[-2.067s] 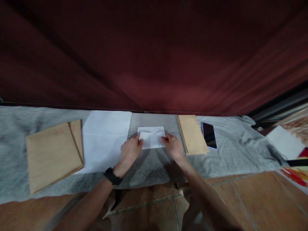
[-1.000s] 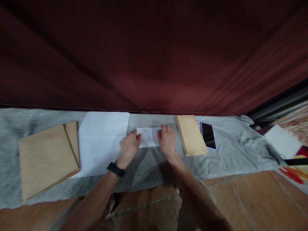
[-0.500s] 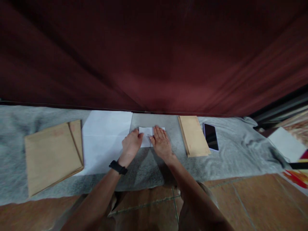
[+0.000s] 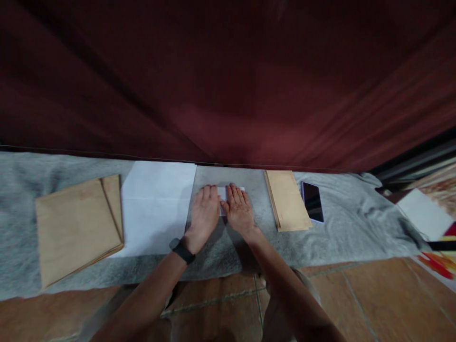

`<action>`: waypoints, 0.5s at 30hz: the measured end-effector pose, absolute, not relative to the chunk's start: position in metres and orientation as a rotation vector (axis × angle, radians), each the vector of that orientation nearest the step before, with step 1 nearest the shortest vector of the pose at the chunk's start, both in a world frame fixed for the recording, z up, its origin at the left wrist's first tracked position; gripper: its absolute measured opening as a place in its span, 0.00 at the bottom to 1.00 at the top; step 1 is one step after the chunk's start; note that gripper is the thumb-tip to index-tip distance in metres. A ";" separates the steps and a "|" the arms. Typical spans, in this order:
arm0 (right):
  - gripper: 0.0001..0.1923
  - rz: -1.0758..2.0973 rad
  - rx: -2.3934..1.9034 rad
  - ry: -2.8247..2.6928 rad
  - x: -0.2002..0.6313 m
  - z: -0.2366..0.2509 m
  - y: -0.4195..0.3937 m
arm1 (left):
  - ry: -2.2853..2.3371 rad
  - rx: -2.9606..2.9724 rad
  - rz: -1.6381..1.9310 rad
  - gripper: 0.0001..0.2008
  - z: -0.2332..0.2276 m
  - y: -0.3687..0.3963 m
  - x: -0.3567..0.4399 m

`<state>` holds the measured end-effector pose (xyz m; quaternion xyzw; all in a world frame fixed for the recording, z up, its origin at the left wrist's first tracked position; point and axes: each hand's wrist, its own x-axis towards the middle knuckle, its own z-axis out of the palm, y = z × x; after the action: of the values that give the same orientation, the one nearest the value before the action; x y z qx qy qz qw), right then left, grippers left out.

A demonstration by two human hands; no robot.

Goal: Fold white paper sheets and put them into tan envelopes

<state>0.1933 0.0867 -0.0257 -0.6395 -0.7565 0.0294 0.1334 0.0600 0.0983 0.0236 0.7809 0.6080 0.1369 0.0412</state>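
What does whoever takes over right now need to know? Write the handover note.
Left hand: flat, palm down on the folded white paper.
Right hand: flat beside it, pressing the same paper.
The paper lies on the grey cloth, nearly covered by both hands.
Nearby: white sheets to the left, then large brown envelopes; long brown envelopes and a phone to the right.
Done: paper folded small. Left: it is not yet in any envelope.

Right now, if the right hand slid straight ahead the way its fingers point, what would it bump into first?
The right hand lies flat on the folded white paper, fingers pointing away from the person. Beyond the paper's far edge there is only bare grey cloth, then probably the dark red curtain, though depth is hard to judge.
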 end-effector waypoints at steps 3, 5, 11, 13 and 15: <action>0.31 0.088 -1.837 -2.269 0.197 -0.026 0.084 | 1.509 2.472 0.576 0.27 0.004 0.090 0.076; 0.32 0.065 -1.814 -2.305 0.199 -0.028 0.083 | 1.494 2.419 0.573 0.30 -0.009 0.087 0.083; 0.29 0.027 -1.783 -2.298 0.201 -0.031 0.086 | 1.663 2.437 0.475 0.32 -0.026 0.088 0.081; 0.28 0.026 -1.779 -2.277 0.202 -0.031 0.088 | 1.688 2.453 0.459 0.31 -0.028 0.089 0.080; 0.27 0.029 -1.787 -2.255 0.204 -0.031 0.090 | 1.718 2.447 0.452 0.31 -0.028 0.089 0.080</action>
<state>0.2042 0.0896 -0.0307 -0.6156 -0.7769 0.0099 0.1318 0.0797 0.0895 -0.0283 0.8079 0.5671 0.1493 0.0588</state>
